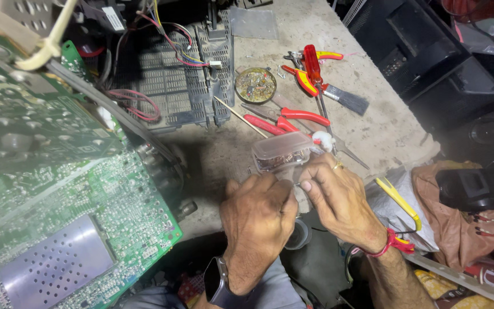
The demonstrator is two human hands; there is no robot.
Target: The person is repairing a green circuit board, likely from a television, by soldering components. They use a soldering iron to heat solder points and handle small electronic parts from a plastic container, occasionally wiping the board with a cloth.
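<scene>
Both my hands meet at the near edge of a dusty workbench (pixel 373 126). My left hand (pixel 257 220), with a smartwatch on its wrist, is curled shut around something small that I cannot see. My right hand (pixel 341 200), wearing a ring and a red wrist thread, pinches at the same spot. Just above the fingers stands a small clear plastic box (pixel 281 150) holding tiny brownish parts. Whether either hand touches the box is unclear.
A large green circuit board (pixel 70 223) with a metal shield fills the left. A black plastic chassis (pixel 172 80) with coloured wires lies behind. Red-handled pliers (pixel 293 117), a screwdriver (pixel 313 66), a brush (pixel 347 98) and a round tin (pixel 255 84) lie on the bench. Black speaker boxes (pixel 441 63) stand right.
</scene>
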